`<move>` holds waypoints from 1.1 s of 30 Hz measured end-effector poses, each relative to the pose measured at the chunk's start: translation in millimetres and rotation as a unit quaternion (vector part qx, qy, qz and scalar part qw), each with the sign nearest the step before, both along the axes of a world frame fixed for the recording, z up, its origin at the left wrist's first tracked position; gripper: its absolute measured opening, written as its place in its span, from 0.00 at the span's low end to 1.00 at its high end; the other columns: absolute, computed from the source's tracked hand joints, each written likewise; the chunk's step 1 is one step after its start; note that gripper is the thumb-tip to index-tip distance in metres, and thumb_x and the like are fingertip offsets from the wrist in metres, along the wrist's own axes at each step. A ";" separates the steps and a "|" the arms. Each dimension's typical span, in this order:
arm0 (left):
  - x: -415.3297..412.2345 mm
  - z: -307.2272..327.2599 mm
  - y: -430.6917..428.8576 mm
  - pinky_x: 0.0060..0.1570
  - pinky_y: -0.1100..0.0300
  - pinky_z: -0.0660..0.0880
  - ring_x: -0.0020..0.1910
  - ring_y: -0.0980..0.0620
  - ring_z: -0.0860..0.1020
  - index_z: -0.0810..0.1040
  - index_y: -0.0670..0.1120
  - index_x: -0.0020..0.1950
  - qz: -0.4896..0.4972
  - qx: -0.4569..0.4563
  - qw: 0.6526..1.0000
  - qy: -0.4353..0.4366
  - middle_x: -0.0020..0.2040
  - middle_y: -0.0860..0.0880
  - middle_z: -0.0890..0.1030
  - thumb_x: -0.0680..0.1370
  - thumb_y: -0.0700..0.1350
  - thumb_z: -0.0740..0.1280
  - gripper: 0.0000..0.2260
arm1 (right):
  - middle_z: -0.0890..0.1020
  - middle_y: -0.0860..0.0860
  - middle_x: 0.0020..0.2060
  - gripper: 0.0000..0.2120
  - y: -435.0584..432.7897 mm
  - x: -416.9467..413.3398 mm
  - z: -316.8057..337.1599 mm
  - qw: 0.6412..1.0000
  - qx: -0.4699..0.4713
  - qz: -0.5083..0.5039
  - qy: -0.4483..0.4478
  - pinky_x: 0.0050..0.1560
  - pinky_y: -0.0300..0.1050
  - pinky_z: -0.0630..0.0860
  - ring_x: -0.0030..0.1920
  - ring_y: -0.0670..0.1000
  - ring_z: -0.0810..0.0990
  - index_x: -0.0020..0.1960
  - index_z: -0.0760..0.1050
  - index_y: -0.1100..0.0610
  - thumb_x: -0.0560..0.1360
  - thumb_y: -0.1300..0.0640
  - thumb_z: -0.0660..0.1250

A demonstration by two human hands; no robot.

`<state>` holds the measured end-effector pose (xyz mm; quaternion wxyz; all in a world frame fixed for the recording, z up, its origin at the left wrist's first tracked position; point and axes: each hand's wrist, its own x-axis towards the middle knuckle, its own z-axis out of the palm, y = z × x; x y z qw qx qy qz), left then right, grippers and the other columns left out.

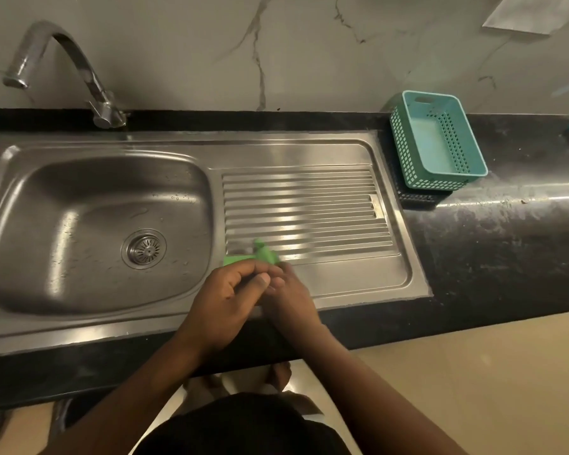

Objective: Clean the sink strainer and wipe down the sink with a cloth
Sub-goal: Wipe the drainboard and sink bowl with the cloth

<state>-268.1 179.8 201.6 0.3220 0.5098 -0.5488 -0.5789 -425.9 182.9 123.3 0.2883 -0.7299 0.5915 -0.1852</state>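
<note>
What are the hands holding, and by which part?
The left hand and right hand together grip a green cloth by its near part; its far end sticks out past the fingers, above the drainboard.

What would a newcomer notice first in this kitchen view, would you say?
The bright green cloth, held between left hand and right hand over the draining board's near edge, stands out against the steel sink. Next comes the teal basket on the dark counter, far right.

The cloth (263, 255) is green, the lattice-walled basket (404, 149) teal, the counter (506, 251) black, perhaps speckled.
</note>
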 end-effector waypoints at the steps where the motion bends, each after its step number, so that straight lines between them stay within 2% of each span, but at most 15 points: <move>1: -2.1 -0.2 0.4 0.57 0.51 0.81 0.54 0.51 0.87 0.85 0.55 0.58 -0.003 0.000 1.000 0.003 0.53 0.52 0.89 0.83 0.47 0.64 0.11 | 0.82 0.56 0.61 0.13 -4.2 -20.4 -4.3 0.999 -0.015 0.003 0.049 0.65 0.50 0.74 0.64 0.56 0.76 0.60 0.83 0.61 0.78 0.68 0.68; 5: -9.2 -1.2 1.9 0.54 0.57 0.79 0.54 0.51 0.87 0.85 0.56 0.58 -0.004 -0.006 1.000 0.008 0.53 0.52 0.89 0.83 0.47 0.64 0.11 | 0.82 0.46 0.64 0.10 -8.6 -104.7 3.6 0.981 -0.021 -0.056 0.184 0.62 0.49 0.76 0.60 0.52 0.78 0.61 0.81 0.51 0.82 0.56 0.66; 7: -13.4 0.8 4.2 0.54 0.58 0.79 0.54 0.51 0.87 0.85 0.56 0.58 -0.005 -0.005 1.000 0.008 0.53 0.53 0.89 0.83 0.48 0.64 0.11 | 0.83 0.48 0.62 0.10 -6.8 -135.4 4.6 0.975 -0.007 -0.127 0.183 0.61 0.51 0.78 0.60 0.53 0.79 0.62 0.82 0.52 0.82 0.58 0.68; 9: -16.8 2.4 6.4 0.53 0.57 0.80 0.54 0.52 0.87 0.85 0.56 0.58 0.000 -0.005 1.000 0.009 0.53 0.54 0.89 0.83 0.49 0.63 0.11 | 0.86 0.52 0.56 0.10 -10.6 -158.5 9.4 0.968 0.021 -0.199 0.151 0.57 0.55 0.81 0.55 0.54 0.82 0.61 0.83 0.54 0.82 0.59 0.67; 12: -20.8 2.7 8.7 0.54 0.56 0.80 0.53 0.52 0.87 0.85 0.55 0.58 0.008 -0.007 1.000 0.012 0.53 0.54 0.89 0.83 0.47 0.64 0.11 | 0.87 0.54 0.51 0.10 -26.1 -169.4 20.7 0.954 0.096 -0.283 0.026 0.53 0.57 0.84 0.48 0.54 0.85 0.61 0.84 0.56 0.82 0.58 0.68; 14: -22.6 2.8 9.4 0.53 0.56 0.80 0.53 0.52 0.87 0.85 0.55 0.58 0.011 -0.007 1.000 0.014 0.53 0.54 0.89 0.83 0.47 0.64 0.11 | 0.88 0.54 0.48 0.09 -36.7 -171.5 27.0 0.921 0.147 -0.326 -0.157 0.50 0.53 0.85 0.49 0.56 0.86 0.59 0.84 0.59 0.82 0.60 0.68; 16: -23.3 3.7 9.1 0.53 0.57 0.80 0.53 0.52 0.87 0.85 0.55 0.57 0.013 -0.007 1.000 0.014 0.52 0.54 0.89 0.82 0.48 0.64 0.11 | 0.87 0.54 0.46 0.09 -41.9 -174.2 36.2 0.866 0.192 -0.321 -0.331 0.45 0.48 0.84 0.47 0.56 0.86 0.60 0.82 0.64 0.83 0.62 0.67; 18: -23.0 4.3 8.4 0.53 0.57 0.80 0.53 0.52 0.87 0.85 0.55 0.57 0.012 -0.009 1.000 0.012 0.52 0.54 0.89 0.82 0.48 0.64 0.11 | 0.86 0.53 0.46 0.10 -44.7 -181.1 45.7 0.828 0.217 -0.321 -0.405 0.42 0.45 0.83 0.46 0.53 0.84 0.62 0.79 0.64 0.83 0.60 0.67; 20: -22.0 4.3 6.4 0.54 0.56 0.80 0.53 0.52 0.87 0.85 0.54 0.58 0.010 -0.008 1.000 0.010 0.53 0.54 0.89 0.83 0.47 0.64 0.11 | 0.87 0.53 0.49 0.10 -48.1 -190.9 50.1 0.810 0.226 -0.352 -0.411 0.42 0.46 0.84 0.48 0.54 0.85 0.62 0.80 0.59 0.83 0.59 0.68; 22: -20.8 3.8 4.8 0.55 0.55 0.80 0.54 0.52 0.86 0.85 0.54 0.59 0.009 -0.011 1.000 0.006 0.53 0.54 0.89 0.84 0.45 0.64 0.11 | 0.86 0.56 0.55 0.11 -49.5 -201.4 47.2 0.842 0.208 -0.395 -0.303 0.46 0.52 0.86 0.52 0.58 0.86 0.64 0.79 0.57 0.83 0.58 0.68; 25: -18.9 3.2 4.6 0.54 0.56 0.80 0.54 0.53 0.86 0.85 0.53 0.59 0.007 -0.011 1.000 0.001 0.53 0.55 0.89 0.84 0.44 0.64 0.11 | 0.81 0.59 0.66 0.22 -46.5 -210.7 39.0 0.911 0.136 -0.389 0.004 0.59 0.64 0.82 0.61 0.61 0.83 0.73 0.75 0.56 0.81 0.54 0.69; 27: -17.6 1.8 5.1 0.55 0.56 0.80 0.54 0.52 0.86 0.85 0.53 0.59 0.008 -0.008 1.000 -0.001 0.53 0.55 0.89 0.85 0.43 0.64 0.11 | 0.77 0.57 0.71 0.25 -43.9 -208.1 33.9 0.936 0.106 -0.331 0.064 0.65 0.65 0.78 0.66 0.60 0.79 0.76 0.71 0.53 0.81 0.52 0.67; 30: -16.4 0.4 5.5 0.55 0.55 0.81 0.54 0.52 0.87 0.85 0.54 0.59 0.006 0.002 1.000 -0.001 0.53 0.54 0.89 0.85 0.43 0.64 0.11 | 0.63 0.55 0.82 0.25 -42.0 -202.6 18.2 0.947 0.078 -0.181 0.254 0.78 0.63 0.61 0.81 0.62 0.60 0.79 0.66 0.51 0.83 0.50 0.63; 31: -15.9 0.5 5.9 0.55 0.55 0.81 0.54 0.52 0.87 0.85 0.54 0.59 0.004 0.003 1.000 -0.002 0.53 0.54 0.89 0.84 0.44 0.64 0.11 | 0.60 0.56 0.83 0.25 -42.2 -201.0 12.7 0.944 0.070 -0.145 0.287 0.80 0.63 0.58 0.83 0.62 0.56 0.80 0.64 0.51 0.84 0.50 0.61; 33: -13.8 0.3 6.0 0.55 0.55 0.81 0.54 0.52 0.86 0.85 0.53 0.59 0.002 0.003 1.000 -0.004 0.53 0.54 0.89 0.84 0.44 0.64 0.11 | 0.58 0.58 0.83 0.26 -41.5 -196.4 4.3 0.950 0.089 -0.133 0.268 0.81 0.60 0.55 0.83 0.63 0.54 0.82 0.59 0.53 0.85 0.52 0.59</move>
